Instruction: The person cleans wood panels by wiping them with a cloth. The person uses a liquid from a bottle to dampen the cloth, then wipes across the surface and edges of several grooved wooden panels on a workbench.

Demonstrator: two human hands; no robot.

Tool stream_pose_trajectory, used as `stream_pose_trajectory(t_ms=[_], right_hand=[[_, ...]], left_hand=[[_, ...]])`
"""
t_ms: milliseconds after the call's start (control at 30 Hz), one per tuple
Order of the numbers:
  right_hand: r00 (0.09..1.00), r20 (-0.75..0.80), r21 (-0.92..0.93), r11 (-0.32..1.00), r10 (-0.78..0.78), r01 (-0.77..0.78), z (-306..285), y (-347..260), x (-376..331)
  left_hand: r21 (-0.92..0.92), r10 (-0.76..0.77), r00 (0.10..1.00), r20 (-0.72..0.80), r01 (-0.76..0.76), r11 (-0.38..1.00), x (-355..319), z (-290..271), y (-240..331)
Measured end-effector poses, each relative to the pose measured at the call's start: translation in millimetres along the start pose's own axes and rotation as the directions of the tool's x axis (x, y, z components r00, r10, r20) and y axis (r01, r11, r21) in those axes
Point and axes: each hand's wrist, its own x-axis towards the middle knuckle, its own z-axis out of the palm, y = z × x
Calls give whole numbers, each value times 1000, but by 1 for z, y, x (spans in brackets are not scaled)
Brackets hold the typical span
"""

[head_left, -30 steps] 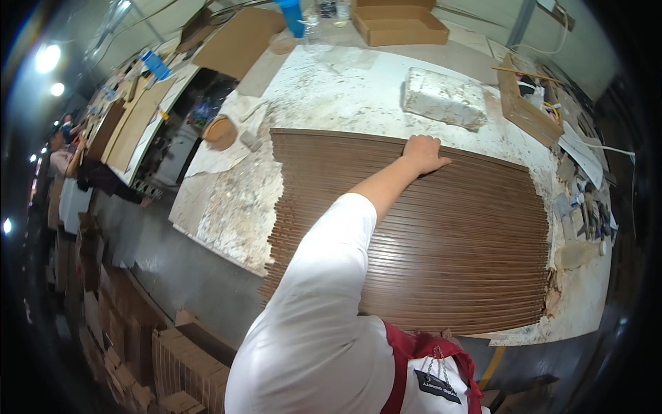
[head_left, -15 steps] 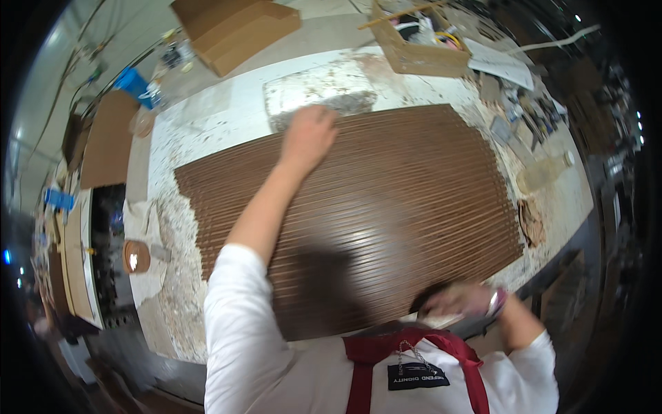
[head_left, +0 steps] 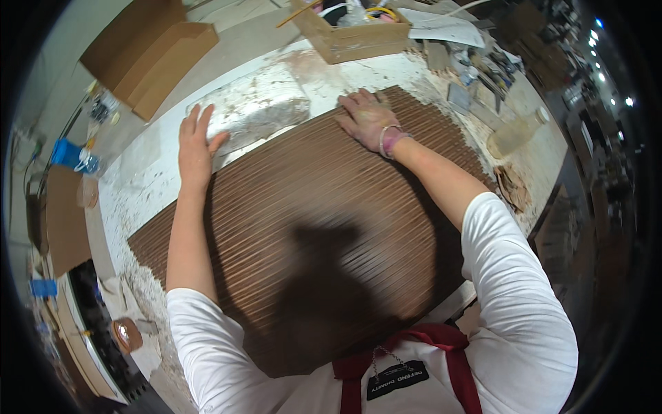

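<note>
A wide brown panel of narrow parallel wooden strips point(head_left: 310, 172) lies in front of me, its side ends uneven. My left hand point(head_left: 198, 148) is open, fingers spread upward, at the panel's far left edge. Close to its thumb is a block wrapped in clear plastic point(head_left: 265, 110), whitish and smeared with brown. My right hand point(head_left: 372, 124) rests open near the far right part of the strips, fingers toward the far edge. Purple-pink colour covers part of it, and a band circles the wrist. Shadow darkens the near middle of the panel.
The panel lies on a stained white worktable point(head_left: 131, 179). Beyond stand an open cardboard box point(head_left: 162, 62) and a carton of odds and ends point(head_left: 358, 45). Tools point(head_left: 486, 86), a cloudy bottle point(head_left: 517, 134) and a crumpled brown piece point(head_left: 512, 188) lie right; a small brown-filled cup point(head_left: 127, 334) sits left.
My right hand has gone from the near edge to the far right edge of the strips. My left hand has shifted left along the far edge and spread its fingers. The view has turned.
</note>
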Motion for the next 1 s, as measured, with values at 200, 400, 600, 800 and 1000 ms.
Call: stream_pose_trajectory(t_ms=[200, 400, 600, 800, 1000], right_hand=[[1000, 18, 44, 999, 10, -11, -8, -2, 4], [994, 113, 6, 1000, -11, 10, -14, -1, 5], [932, -114, 367, 886, 345, -283, -6, 169, -13], [942, 335, 907, 266, 16, -328, 28, 272, -9], [976, 46, 894, 445, -213, 55, 38, 272, -5]], left_hand=[[76, -112, 994, 14, 111, 991, 12, 11, 12], [290, -484, 862, -148, 506, 812, -119, -82, -121], [-328, -864, 451, 226, 870, 368, -220, -173, -167], [-725, -827, 522, 209, 650, 227, -201, -142, -121], [-688, -756, 578, 307, 683, 243, -183, -131, -105]])
